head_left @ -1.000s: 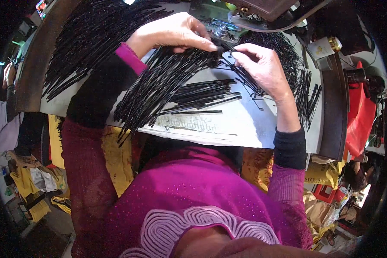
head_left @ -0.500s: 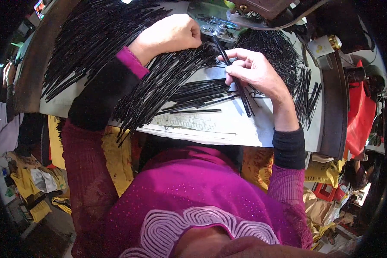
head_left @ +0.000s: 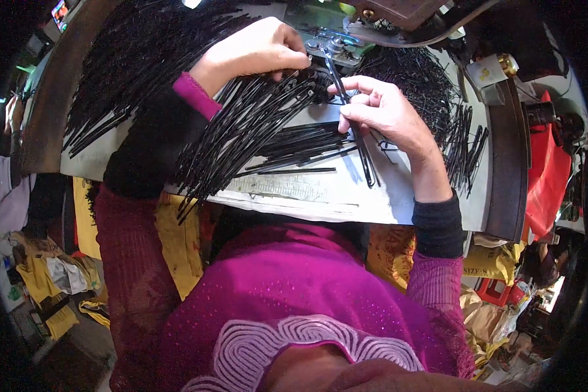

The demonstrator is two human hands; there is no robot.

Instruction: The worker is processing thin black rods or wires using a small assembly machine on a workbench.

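My right hand (head_left: 389, 108) grips a thin black strip (head_left: 361, 147) between thumb and fingers. The strip slants across the white worktop, its lower end showing a small hole or loop and its upper end reaching toward a metal machine part (head_left: 335, 46). At the upper left of that strip, my left hand (head_left: 261, 49) is closed in a pinch above a pile of similar black strips (head_left: 242, 124). A tiny shiny bit shows at its fingertips, too small to name. Another bundle of strips (head_left: 300, 144) lies flat between the hands.
A large heap of black strips (head_left: 130, 59) covers the left of the worktop (head_left: 294, 202). A tangled black heap (head_left: 411, 72) and loose strips (head_left: 467, 147) lie on the right. The machine's dark body (head_left: 398, 13) overhangs the far side. A white container (head_left: 493, 70) stands at the right edge.
My left hand has shifted slightly right and its fingers have come forward in a pinch. The strip in my right hand has tilted a little, its lower end moving left and nearer me.
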